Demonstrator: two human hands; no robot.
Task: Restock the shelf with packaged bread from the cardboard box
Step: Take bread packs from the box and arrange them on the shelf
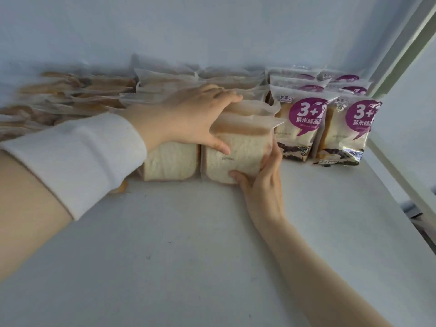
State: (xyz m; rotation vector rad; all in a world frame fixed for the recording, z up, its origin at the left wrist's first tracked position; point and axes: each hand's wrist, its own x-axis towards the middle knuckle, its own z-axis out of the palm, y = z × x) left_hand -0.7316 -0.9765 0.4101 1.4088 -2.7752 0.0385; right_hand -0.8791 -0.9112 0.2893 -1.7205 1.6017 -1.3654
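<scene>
A clear packet of white sliced bread [238,159] stands upright on the white shelf [188,244], at the front of its row. My left hand [195,116] lies over its top and left side, thumb on the front face. My right hand [264,185] cups its lower right corner, thumb underneath and fingers along the right side. Another clear bread packet [169,161] stands just left of it, partly hidden by my left wrist. More clear packets [200,83] fill the rows behind. The cardboard box is out of view.
Purple-labelled bread packets [304,128] stand in two rows right of the held packet, up to the shelf's right edge [387,161]. Blurred brownish packets [70,95] fill the back left. The shelf's back wall [212,31] rises behind everything. The shelf's front half is bare white surface.
</scene>
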